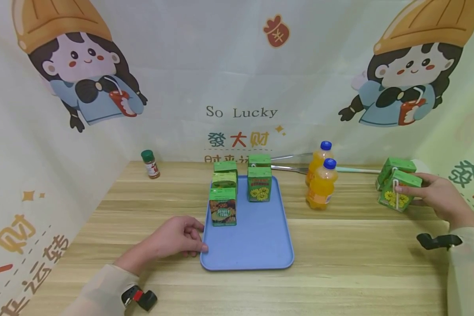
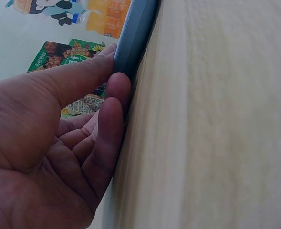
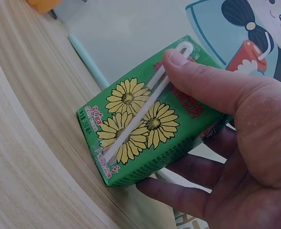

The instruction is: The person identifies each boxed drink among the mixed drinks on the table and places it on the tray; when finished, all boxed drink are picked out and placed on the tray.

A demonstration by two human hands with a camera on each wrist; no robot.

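In the head view my right hand [image 1: 438,197] grips a green juice carton [image 1: 396,193] with yellow flowers and a white straw. The right wrist view shows my thumb across its front and my fingers around its side; the carton [image 3: 135,114] leans, and I cannot tell if it touches the table. Directly behind stands another green carton [image 1: 403,164], partly hidden. My left hand [image 1: 177,237] pinches the left rim of a blue tray [image 1: 256,250], thumb on top, curled fingers against the side. On the tray stand several cartons, including a brown-fronted one [image 1: 223,208] and a flowered one [image 1: 259,186].
Two orange drink bottles [image 1: 321,186] stand between the tray and my right hand. Behind them lie metal utensils [image 1: 290,168] and a pale green handle [image 1: 357,170]. A green-capped spice jar [image 1: 151,165] stands at the back left. A printed cloth [image 1: 189,79] hangs behind.
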